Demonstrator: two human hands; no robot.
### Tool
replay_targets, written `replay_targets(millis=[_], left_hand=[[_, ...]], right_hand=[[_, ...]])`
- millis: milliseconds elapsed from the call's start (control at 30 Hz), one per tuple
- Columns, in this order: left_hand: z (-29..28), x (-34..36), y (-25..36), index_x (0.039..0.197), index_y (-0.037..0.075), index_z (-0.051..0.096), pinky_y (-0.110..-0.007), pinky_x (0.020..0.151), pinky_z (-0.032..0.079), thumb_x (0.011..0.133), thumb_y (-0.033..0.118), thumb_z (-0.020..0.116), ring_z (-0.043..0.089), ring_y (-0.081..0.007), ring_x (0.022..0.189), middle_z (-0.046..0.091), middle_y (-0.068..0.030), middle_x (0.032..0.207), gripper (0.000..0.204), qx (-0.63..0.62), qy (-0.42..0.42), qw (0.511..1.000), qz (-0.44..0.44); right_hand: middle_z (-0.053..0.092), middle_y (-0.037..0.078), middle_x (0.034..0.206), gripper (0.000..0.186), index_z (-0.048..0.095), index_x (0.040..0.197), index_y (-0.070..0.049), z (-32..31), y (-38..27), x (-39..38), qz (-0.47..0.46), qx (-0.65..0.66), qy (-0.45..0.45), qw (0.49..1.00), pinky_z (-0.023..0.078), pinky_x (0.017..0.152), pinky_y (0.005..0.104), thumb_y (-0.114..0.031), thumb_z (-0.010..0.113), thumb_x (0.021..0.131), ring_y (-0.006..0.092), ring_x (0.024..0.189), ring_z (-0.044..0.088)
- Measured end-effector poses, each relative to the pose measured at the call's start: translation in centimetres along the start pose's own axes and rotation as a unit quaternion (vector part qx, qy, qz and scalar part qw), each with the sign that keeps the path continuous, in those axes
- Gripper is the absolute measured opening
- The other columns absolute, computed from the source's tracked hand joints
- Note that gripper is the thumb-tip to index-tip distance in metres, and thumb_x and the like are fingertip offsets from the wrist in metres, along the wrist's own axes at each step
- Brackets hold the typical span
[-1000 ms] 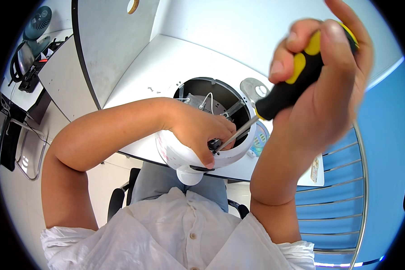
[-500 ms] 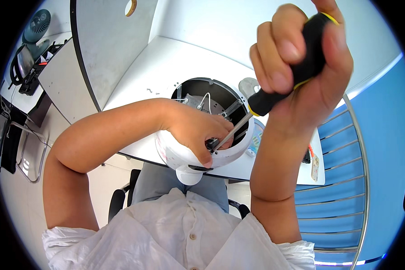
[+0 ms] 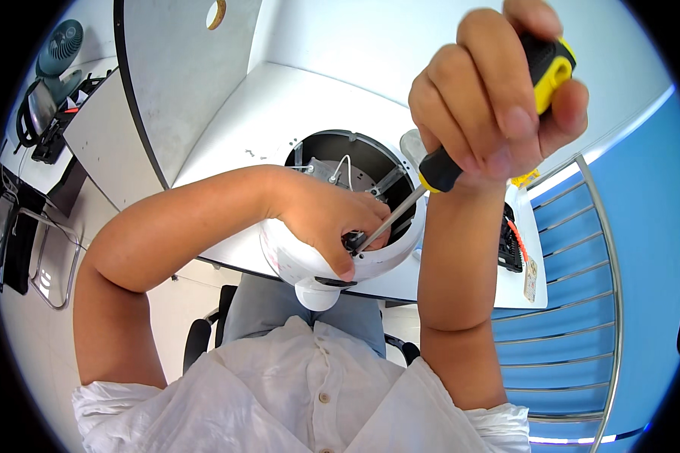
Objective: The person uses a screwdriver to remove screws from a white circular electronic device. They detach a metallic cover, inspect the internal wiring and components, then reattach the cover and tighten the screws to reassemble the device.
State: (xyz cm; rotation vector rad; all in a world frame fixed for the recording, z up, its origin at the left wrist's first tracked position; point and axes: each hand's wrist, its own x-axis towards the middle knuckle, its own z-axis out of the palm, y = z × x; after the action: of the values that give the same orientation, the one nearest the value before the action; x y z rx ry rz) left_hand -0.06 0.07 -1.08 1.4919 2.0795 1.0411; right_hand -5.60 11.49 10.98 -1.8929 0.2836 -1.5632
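Note:
A white, round appliance body [image 3: 389, 266], open side up, looks like an overturned rice cooker at the table's near edge. Inside its dark cavity sit a metal plate and a white wire [image 3: 343, 164]. My left hand [image 3: 321, 219] grips its near wall, thumb on the rim and fingers curled inside, around a small black part [image 3: 350, 240]. Raised on the right, my right hand [image 3: 499, 98] is closed round the black-and-yellow handle of a screwdriver [image 3: 440, 169]. The shaft slants down to the black part beside my left fingers; its tip contact is hard to make out.
A few small screws [image 3: 251, 155] lie on the white table [image 3: 227, 121]. On its right side are a black tool case [image 3: 509, 245] and an orange-red strip. A grey partition [image 3: 189, 68] stands left, a metal railing [image 3: 574, 283] right. A fan [image 3: 60, 45] and kettle [image 3: 41, 106] stand farther left.
My right hand has turned about the screwdriver handle, its fingers now wrapped over the front and the yellow end showing. The forearm has shifted slightly left. My left hand stays in place.

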Motion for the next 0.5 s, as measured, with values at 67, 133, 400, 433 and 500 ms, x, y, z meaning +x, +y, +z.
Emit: replay_targets(millis=[67, 133, 400, 433, 500], left_hand=[[0.0, -0.1, 0.2, 0.085, 0.000, 0.060, -0.036, 0.086, 0.042, 0.073, 0.026, 0.072, 0.051, -0.0289, 0.105, 0.052, -0.0135, 0.111, 0.031, -0.008, -0.003, 1.000, -0.009], [0.0, -0.2, 0.3, 0.084, 0.001, 0.060, -0.036, 0.085, 0.042, 0.072, 0.025, 0.073, 0.050, -0.0283, 0.104, 0.052, -0.0122, 0.111, 0.030, -0.028, -0.018, 0.999, -0.034], [0.2, 0.2, -0.1, 0.078, 0.002, 0.059, -0.038, 0.086, 0.040, 0.070, 0.025, 0.074, 0.047, -0.0279, 0.105, 0.051, -0.0098, 0.110, 0.028, -0.002, -0.005, 1.000, 0.006], [0.1, 0.2, -0.1, 0.077, 0.002, 0.059, -0.039, 0.086, 0.040, 0.070, 0.025, 0.074, 0.047, -0.0279, 0.105, 0.051, -0.0098, 0.109, 0.028, -0.015, -0.010, 1.000, 0.008], [-0.1, 0.3, 0.1, 0.078, 0.002, 0.060, -0.039, 0.088, 0.039, 0.070, 0.025, 0.074, 0.046, -0.0283, 0.107, 0.052, -0.0103, 0.110, 0.028, -0.026, -0.028, 0.999, -0.006]], right_hand=[[0.058, 0.015, 0.087, 0.029, 0.046, 0.113, -0.006, 1.1, 0.1, -0.5, -0.012, -0.038, 0.019, 0.999, 0.057, 0.058, 0.0349, -0.030, 0.050, 0.099, 0.0245, 0.066, 0.063], [0.058, 0.015, 0.087, 0.029, 0.046, 0.113, -0.006, 2.7, -0.1, -0.9, -0.019, -0.082, 0.028, 0.996, 0.057, 0.057, 0.0346, -0.031, 0.050, 0.099, 0.0243, 0.066, 0.063], [0.058, 0.014, 0.087, 0.028, 0.046, 0.112, -0.007, 4.1, -0.1, -0.9, -0.024, -0.160, 0.043, 0.986, 0.057, 0.057, 0.0335, -0.032, 0.050, 0.099, 0.0236, 0.066, 0.063], [0.058, 0.014, 0.087, 0.028, 0.046, 0.112, -0.007, 3.9, -0.1, -0.8, -0.021, -0.167, 0.043, 0.985, 0.057, 0.057, 0.0334, -0.032, 0.050, 0.099, 0.0235, 0.066, 0.063], [0.059, 0.014, 0.087, 0.028, 0.047, 0.112, -0.007, 3.4, -0.1, -0.5, -0.014, -0.179, 0.042, 0.983, 0.057, 0.057, 0.0331, -0.032, 0.050, 0.099, 0.0233, 0.066, 0.063]])
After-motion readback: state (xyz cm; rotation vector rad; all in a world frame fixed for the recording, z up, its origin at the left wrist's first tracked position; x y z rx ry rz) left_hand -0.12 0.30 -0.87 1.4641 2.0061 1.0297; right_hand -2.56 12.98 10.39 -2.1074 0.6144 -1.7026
